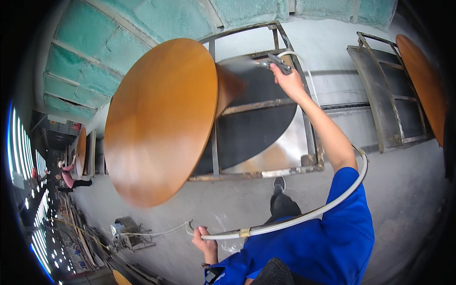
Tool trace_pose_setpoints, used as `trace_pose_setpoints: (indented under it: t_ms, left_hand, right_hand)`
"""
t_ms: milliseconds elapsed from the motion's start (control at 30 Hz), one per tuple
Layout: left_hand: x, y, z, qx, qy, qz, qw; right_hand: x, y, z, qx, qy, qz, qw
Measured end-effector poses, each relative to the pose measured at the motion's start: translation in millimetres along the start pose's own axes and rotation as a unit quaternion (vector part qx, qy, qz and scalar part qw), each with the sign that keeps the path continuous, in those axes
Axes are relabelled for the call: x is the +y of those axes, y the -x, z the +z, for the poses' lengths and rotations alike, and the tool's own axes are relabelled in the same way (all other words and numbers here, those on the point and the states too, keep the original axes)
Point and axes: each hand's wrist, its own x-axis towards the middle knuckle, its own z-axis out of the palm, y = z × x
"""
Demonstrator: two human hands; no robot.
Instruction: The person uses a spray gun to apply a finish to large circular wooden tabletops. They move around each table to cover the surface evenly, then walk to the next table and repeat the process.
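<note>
A large round orange-brown tabletop [159,123] stands on edge in front of me, a cone-shaped brown base [230,88] joined to its back. My right hand [290,84], arm stretched forward, is closed around a metal spray gun [279,64]. The gun points left, and a pale mist spreads from its nozzle toward the base. From the gun a white hose [308,216] loops behind my right arm and across my front. Low on the left, my left hand [205,244] is wrapped round this hose, away from the tabletop.
A rusty metal frame stand [289,172] with dark panels is behind the tabletop. Another stand [387,90] and a brown round board [420,88] are at right. A person [68,175] works far left. A machine [127,232] sits on the grey floor [190,204].
</note>
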Motion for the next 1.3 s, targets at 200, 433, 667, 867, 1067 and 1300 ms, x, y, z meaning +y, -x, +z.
trace_pose_setpoints:
  t_ms: [200,433,667,867,1067,1300]
  left_hand:
    - [37.0,-38.6,57.8,0.028,0.068,0.069,0.995]
    - [54.7,-29.6,54.3,0.09,0.066,0.039,0.993]
    - [50.0,-19.6,56.4,0.13,0.07,-0.015,0.989]
    - [51.8,-0.4,54.1,0.142,0.065,-0.004,0.988]
    - [56.8,-32.3,97.8,0.162,0.076,0.022,0.984]
    - [63.0,-109.4,167.7,0.097,0.096,-0.041,0.99]
  right_hand:
    - [-15.3,44.1,-51.3,-0.031,0.03,-0.003,0.999]
    - [-16.8,87.1,-41.6,-0.121,-0.025,0.006,0.992]
    - [-11.0,118.1,-34.2,-0.181,-0.104,0.092,0.974]
    - [-12.3,122.9,-70.3,-0.151,-0.113,0.098,0.977]
    - [-9.4,72.6,-72.1,-0.119,-0.115,0.082,0.983]
    - [12.5,-26.9,-44.1,-0.06,-0.068,0.123,0.988]
